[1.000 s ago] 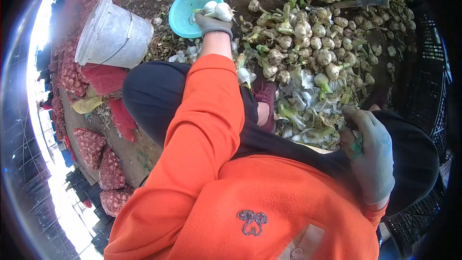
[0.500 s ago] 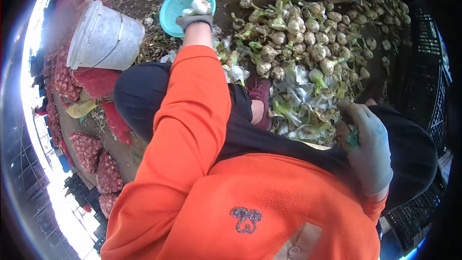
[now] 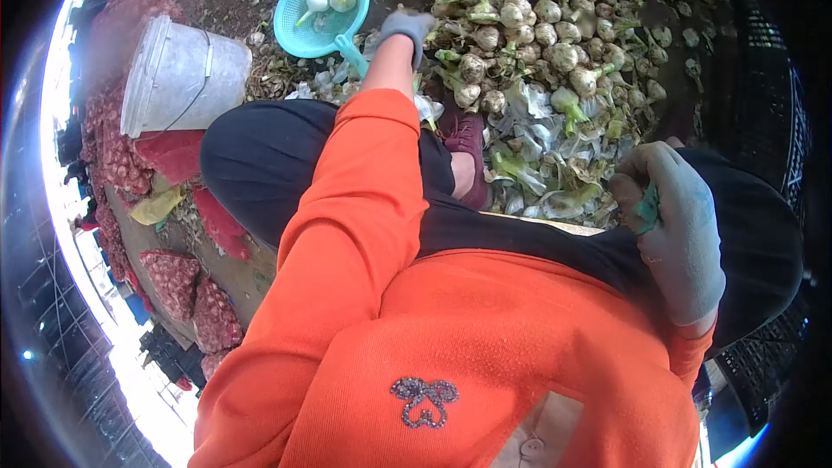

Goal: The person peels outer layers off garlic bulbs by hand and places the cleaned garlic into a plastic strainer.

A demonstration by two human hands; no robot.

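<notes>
My left hand [image 3: 407, 29], in a grey glove, is beside the near edge of a pile of garlic bulbs [image 3: 555, 35]; its fingers are turned away and blurred. Just left of it is a turquoise plastic strainer [image 3: 284, 22] with a handle [image 3: 351, 56]. Two peeled white garlic bulbs [image 3: 342, 0] lie inside the strainer, one with a stem. My right hand [image 3: 680, 217], also gloved, is held over my right thigh with fingers curled round a teal-green thing [image 3: 646, 208], mostly hidden in the grip.
A whitish bucket [image 3: 186, 78] lies tilted at the left. Net sacks of garlic [image 3: 169, 282] are beyond it. Loose skins and leaves [image 3: 555, 156] cover the ground near my shoe [image 3: 465, 152]. Black crates [image 3: 771, 130] stand along the right.
My left hand has let go of a white garlic bulb in the strainer and moved right to the pile. The right hand keeps its curled grip, slightly shifted in view.
</notes>
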